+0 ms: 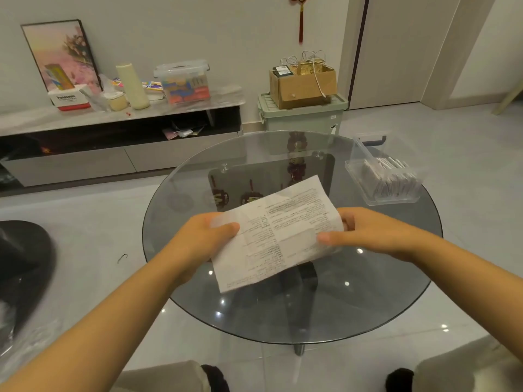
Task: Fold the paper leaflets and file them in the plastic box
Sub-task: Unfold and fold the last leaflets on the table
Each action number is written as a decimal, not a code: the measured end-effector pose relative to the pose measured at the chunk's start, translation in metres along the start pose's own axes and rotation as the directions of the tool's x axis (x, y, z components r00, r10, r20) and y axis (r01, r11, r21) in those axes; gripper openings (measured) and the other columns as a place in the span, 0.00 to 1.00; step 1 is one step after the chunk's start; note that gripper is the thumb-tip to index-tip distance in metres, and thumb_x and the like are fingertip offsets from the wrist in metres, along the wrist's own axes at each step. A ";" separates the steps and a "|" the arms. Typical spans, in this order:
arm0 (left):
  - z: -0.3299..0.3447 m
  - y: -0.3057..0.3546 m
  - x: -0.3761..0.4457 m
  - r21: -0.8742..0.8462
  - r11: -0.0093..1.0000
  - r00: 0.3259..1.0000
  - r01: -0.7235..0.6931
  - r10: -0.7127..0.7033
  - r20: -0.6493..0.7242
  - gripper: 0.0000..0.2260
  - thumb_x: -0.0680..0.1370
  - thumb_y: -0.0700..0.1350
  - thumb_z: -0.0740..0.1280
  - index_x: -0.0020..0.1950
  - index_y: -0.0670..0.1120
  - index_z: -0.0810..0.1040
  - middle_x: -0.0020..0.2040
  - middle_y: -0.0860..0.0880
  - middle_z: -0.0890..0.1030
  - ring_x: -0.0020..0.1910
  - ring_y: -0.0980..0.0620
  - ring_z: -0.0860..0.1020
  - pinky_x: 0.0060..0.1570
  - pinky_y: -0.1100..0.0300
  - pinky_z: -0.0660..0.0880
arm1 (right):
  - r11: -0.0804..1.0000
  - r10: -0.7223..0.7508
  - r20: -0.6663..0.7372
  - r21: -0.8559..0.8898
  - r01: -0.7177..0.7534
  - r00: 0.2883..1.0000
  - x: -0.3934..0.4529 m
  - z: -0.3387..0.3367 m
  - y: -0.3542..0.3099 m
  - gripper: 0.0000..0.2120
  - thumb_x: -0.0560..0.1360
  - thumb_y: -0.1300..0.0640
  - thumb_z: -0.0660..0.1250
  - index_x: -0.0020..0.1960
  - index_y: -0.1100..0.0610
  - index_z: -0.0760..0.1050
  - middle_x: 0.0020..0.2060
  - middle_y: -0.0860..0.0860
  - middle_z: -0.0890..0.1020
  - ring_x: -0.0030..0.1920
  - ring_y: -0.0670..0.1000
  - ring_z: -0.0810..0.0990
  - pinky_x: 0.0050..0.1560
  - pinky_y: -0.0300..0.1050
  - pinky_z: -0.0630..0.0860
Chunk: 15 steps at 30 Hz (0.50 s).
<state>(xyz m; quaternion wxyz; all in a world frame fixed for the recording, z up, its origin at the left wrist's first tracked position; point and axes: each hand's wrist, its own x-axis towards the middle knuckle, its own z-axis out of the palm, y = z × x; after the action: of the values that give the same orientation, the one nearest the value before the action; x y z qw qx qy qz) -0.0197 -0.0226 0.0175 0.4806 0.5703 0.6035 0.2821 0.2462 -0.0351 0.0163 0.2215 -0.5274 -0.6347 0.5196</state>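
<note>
Both my hands pinch one leaflet above the table: left hand at its left edge, right hand at its right.

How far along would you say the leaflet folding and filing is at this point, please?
Done: the clear plastic box at the far right of the glass table already holds a row of folded leaflets. In hand: one printed leaflet, creased but open, is pinched by the left hand and right hand above the table. Left: folding and filing it. No other loose leaflets show.
</note>
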 end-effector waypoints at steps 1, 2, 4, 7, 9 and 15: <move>0.001 0.000 0.002 0.049 0.999 0.998 -0.020 0.023 -0.066 0.06 0.80 0.44 0.62 0.51 0.49 0.78 0.45 0.50 0.83 0.43 0.51 0.81 0.37 0.60 0.75 | 0.994 -0.011 -0.039 -0.105 0.007 0.999 0.002 0.003 0.005 0.16 0.70 0.45 0.69 0.57 0.44 0.76 0.52 0.37 0.82 0.55 0.42 0.80 0.56 0.40 0.77; 0.002 0.000 0.004 0.087 0.996 0.991 -0.032 0.043 -0.128 0.06 0.79 0.44 0.62 0.53 0.49 0.78 0.46 0.50 0.83 0.43 0.52 0.81 0.36 0.60 0.74 | 0.988 -0.011 -0.112 -0.153 -0.007 0.994 0.005 0.006 0.008 0.12 0.72 0.49 0.70 0.55 0.45 0.77 0.53 0.39 0.82 0.52 0.41 0.80 0.56 0.40 0.77; 0.004 -0.003 0.010 0.148 0.987 0.971 -0.066 0.098 -0.218 0.11 0.79 0.46 0.63 0.60 0.48 0.77 0.50 0.49 0.81 0.46 0.51 0.79 0.38 0.60 0.74 | 0.976 -0.005 -0.258 -0.212 -0.052 0.966 0.013 0.014 0.013 0.12 0.72 0.50 0.70 0.54 0.49 0.75 0.54 0.44 0.81 0.50 0.43 0.79 0.49 0.37 0.76; 0.005 -0.009 0.020 0.205 0.967 0.938 -0.148 0.203 -0.281 0.13 0.78 0.47 0.65 0.61 0.49 0.74 0.54 0.52 0.79 0.53 0.50 0.77 0.45 0.58 0.75 | 0.970 -0.014 -0.400 -0.228 -0.085 0.917 0.020 0.024 0.017 0.17 0.72 0.50 0.70 0.56 0.53 0.70 0.53 0.47 0.79 0.50 0.47 0.78 0.42 0.36 0.73; 0.006 -0.012 0.023 0.231 0.952 0.927 -0.199 0.260 -0.270 0.18 0.76 0.49 0.67 0.65 0.50 0.69 0.57 0.54 0.76 0.57 0.50 0.76 0.49 0.57 0.74 | 0.962 -0.031 -0.440 -0.256 -0.092 0.897 0.023 0.027 0.020 0.20 0.73 0.51 0.70 0.60 0.55 0.67 0.56 0.49 0.78 0.49 0.46 0.76 0.38 0.32 0.70; 0.017 -0.026 0.022 0.518 0.834 0.971 -0.189 0.236 -0.025 0.43 0.73 0.54 0.70 0.77 0.54 0.44 0.77 0.50 0.46 0.75 0.48 0.54 0.71 0.51 0.58 | 0.909 -0.117 -0.429 -0.410 -0.077 0.896 0.023 0.033 0.023 0.39 0.72 0.55 0.70 0.75 0.50 0.50 0.62 0.52 0.71 0.59 0.53 0.74 0.51 0.41 0.71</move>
<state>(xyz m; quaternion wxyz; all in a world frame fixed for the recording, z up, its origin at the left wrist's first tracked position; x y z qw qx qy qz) -0.0123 -0.0101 -0.0174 0.2502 0.7279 0.6100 0.1881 0.2209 -0.0310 -0.0221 0.2482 -0.6599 -0.6688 0.2358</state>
